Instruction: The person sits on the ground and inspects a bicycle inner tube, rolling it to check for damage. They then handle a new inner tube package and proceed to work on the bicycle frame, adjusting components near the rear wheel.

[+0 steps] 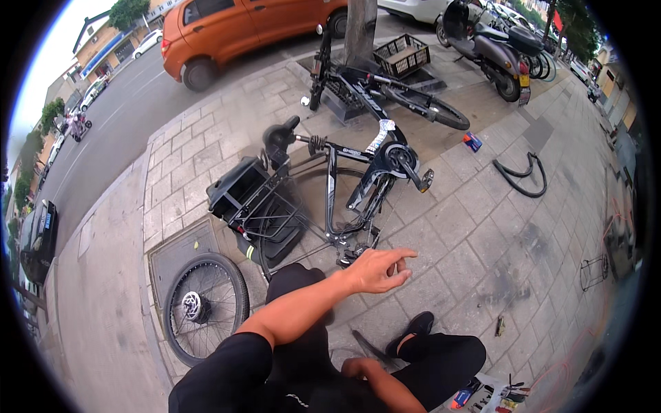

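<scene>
Left fingers (pixel 402 254) point right, the bicycle (pixel 385 162) lying just beyond

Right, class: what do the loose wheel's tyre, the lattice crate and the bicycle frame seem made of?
Tyre: probably rubber, dull black, thick and rounded around the rim. Lattice crate: likely moulded plastic, dark, with regular openings. Bicycle frame: seemingly painted metal, its tubes smooth black; which metal is unclear.

Well beyond the left fingers (pixel 401 254), an orange car (pixel 255 24) is seen, a black crate (pixel 413 67) is set beside a tree trunk (pixel 361 34), and a scooter (pixel 497 58) is parked to their right.
</scene>
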A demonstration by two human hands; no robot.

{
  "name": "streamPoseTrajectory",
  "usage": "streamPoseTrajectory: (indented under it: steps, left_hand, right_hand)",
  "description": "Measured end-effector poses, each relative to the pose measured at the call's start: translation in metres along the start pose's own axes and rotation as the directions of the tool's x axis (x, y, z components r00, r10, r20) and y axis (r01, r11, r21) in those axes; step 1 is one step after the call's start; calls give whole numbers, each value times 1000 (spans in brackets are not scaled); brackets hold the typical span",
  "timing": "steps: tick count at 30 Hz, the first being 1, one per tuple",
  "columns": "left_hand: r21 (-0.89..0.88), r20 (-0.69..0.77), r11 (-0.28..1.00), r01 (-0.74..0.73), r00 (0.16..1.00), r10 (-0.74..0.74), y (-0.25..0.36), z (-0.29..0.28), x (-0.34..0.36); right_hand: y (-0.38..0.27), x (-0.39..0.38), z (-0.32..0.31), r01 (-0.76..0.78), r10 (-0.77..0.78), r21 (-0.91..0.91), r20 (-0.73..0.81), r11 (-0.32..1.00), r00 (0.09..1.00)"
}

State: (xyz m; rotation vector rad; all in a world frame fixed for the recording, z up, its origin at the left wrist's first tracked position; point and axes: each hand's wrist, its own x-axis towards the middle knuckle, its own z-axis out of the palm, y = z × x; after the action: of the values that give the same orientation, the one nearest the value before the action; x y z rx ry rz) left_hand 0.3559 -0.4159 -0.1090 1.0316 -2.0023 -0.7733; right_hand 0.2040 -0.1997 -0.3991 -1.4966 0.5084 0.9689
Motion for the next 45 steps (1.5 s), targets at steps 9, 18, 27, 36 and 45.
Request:
streamPoseTrajectory:
  steps: [9,18,27,36,45]
  left_hand:
    - [15,94,996,91,991,-92,-45,-33,19]
    - [123,20,947,298,953,-303,-87,-74,12]
    - [353,238,767,536,741,-627,-88,-58,-37]
    - [253,-458,828,500,816,-352,-67,-95,-43]
    - [-329,-806,889,319,396,-440,-86,-154,-121]
  right_hand:
    - [-22,-63,-44,-164,166,-24,163,986,973]
    - [14,-118,-143,-204,235,-258,98,945,967]
    - [50,-110,-147,-108,115,-382,-5,918,993]
    - [-16,-175,-175,-176,-102,-483,-496,858,862]
    - [-113,-278,-283,473,-241,157,-700,867,672]
